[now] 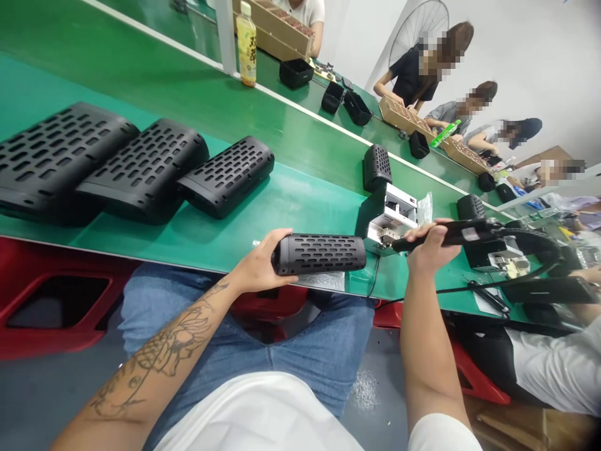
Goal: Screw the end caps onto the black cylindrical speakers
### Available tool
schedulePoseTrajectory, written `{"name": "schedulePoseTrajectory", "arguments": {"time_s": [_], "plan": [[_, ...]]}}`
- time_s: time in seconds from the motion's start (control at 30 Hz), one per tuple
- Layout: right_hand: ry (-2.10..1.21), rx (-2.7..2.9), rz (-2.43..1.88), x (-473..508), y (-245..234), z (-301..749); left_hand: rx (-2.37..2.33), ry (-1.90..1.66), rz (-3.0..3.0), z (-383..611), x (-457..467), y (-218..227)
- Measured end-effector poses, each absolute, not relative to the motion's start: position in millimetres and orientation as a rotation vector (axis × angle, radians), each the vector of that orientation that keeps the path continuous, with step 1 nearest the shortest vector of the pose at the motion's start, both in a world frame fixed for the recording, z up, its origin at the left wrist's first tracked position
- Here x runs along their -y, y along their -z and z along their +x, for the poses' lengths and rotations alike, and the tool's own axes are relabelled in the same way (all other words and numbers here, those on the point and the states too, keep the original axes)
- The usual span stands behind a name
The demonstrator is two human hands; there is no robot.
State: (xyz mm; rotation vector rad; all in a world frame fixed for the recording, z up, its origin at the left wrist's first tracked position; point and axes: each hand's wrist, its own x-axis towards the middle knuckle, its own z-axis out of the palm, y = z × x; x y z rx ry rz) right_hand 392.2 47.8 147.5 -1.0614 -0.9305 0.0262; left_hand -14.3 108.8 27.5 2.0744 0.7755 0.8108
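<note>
My left hand [263, 263] is closed round the end of a black perforated speaker shell [322, 254], held level at the near edge of the green belt [291, 207]. My right hand [429, 247] grips a black electric screwdriver [451, 233] with a cable trailing from it. The tool's tip points left, toward the shell's right end and a white fixture block [392, 216] just behind it.
Three black perforated shells [141, 169] lie in a row on the belt at the left. More shells [375, 166] and black housings [295, 72] sit farther back, near a drink bottle [246, 44]. Other people work across the belt and at my right. Red stools [56, 300] stand below.
</note>
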Motion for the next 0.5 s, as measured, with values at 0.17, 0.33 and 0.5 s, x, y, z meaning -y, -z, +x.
{"name": "schedulePoseTrajectory", "arguments": {"time_s": [0.17,0.33,0.5], "plan": [[0.013,0.922,-1.076,-68,-153,403,-0.762,-0.901,2.087,-14,-107,-23],[-0.099,0.936,-1.143,-55,-154,388,-0.747,-0.902,2.099,-15,-107,-22],[-0.251,0.950,-0.979,-23,-175,347,-0.695,-0.903,2.111,-12,-107,-24]]}}
